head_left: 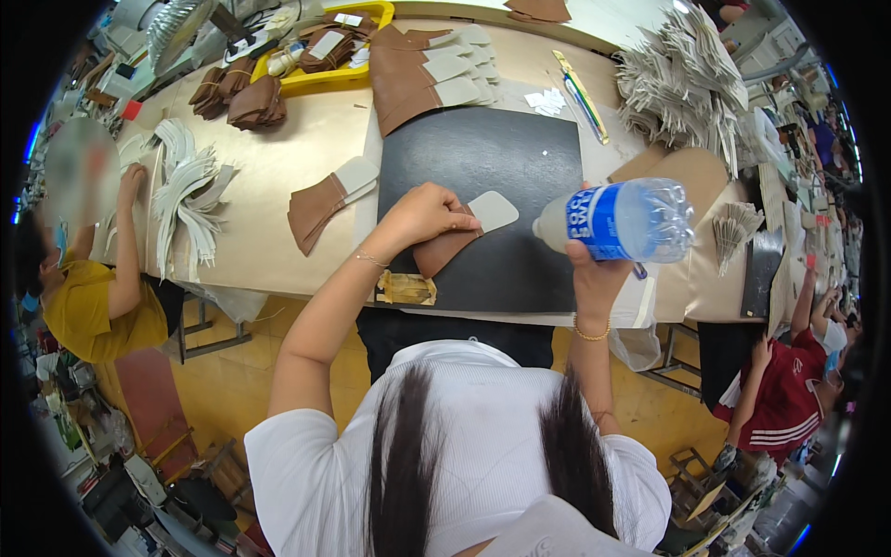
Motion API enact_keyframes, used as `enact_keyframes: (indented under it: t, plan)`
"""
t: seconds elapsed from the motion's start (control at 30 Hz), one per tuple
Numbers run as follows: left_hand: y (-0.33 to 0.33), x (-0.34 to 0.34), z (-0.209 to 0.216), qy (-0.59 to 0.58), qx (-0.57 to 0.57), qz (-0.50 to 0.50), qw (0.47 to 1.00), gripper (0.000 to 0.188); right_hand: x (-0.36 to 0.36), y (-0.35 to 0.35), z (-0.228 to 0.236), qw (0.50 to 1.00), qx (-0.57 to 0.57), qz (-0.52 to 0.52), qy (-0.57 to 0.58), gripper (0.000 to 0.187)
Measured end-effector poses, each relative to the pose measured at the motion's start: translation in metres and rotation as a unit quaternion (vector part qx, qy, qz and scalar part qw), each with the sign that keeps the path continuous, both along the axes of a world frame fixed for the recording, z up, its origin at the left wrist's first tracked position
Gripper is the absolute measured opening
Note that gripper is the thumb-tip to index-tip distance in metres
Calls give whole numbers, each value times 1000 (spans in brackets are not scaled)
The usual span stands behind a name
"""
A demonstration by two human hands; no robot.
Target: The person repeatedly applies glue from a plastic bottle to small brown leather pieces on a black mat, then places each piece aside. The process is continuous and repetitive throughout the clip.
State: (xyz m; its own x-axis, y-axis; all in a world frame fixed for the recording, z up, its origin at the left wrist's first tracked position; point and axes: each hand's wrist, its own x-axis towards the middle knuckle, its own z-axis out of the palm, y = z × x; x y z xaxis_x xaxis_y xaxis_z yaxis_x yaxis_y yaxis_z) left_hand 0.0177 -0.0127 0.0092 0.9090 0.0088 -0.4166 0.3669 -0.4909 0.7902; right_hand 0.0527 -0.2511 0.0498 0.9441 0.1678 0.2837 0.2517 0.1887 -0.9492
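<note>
On the black mat (529, 269) lies a brown leather-like piece (440, 252) with a pale rounded piece (497, 211) at its upper right. My left hand (429, 218) has its fingers pressed together on these pieces, where brown and pale meet. To the right, my right hand (597, 277) grips a clear plastic bottle (654, 219) with a blue label from below. The bottle is tipped on its side above the mat's right edge, neck toward the left hand and apart from the pieces. Left of the mat, more brown pieces (316, 213) with pale ends lie fanned.
Overlapping brown-and-pale pieces (404, 84) lie beyond the mat, near a yellow tray (382, 17) of bundles. A tall pile of pale strips (682, 79) stands far right. White strips (186, 200) lie left, near a person in a yellow top (97, 311). Another, in red (784, 390), is at right.
</note>
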Motion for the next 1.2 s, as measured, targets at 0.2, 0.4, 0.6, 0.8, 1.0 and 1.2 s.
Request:
enact_keyframes:
  t: [0.2, 0.4, 0.6, 0.8, 1.0, 1.2]
  plan:
    - [5, 0, -13, 32, -38, 1, 999, 23, -8, 26, -25, 998, -7, 62, 33, 67]
    - [4, -3, -24, 23, -64, 37, 997, 24, -12, 49, -21, 968, -223, 43, -106, 39]
    - [4, -1, -25, 16, -80, 31, 996, 24, 12, 25, -9, 981, -192, -26, -9, 32]
    - [6, -1, -27, 19, -100, 44, 994, 23, -7, 56, -22, 951, -280, 36, -123, 44]
    - [7, 0, -24, 27, -94, 27, 995, 23, 17, 41, -19, 984, -175, -26, 12, 37]
    - [7, 0, -19, 53, -117, 32, 991, 24, 8, 64, -28, 953, -269, 44, -134, 50]
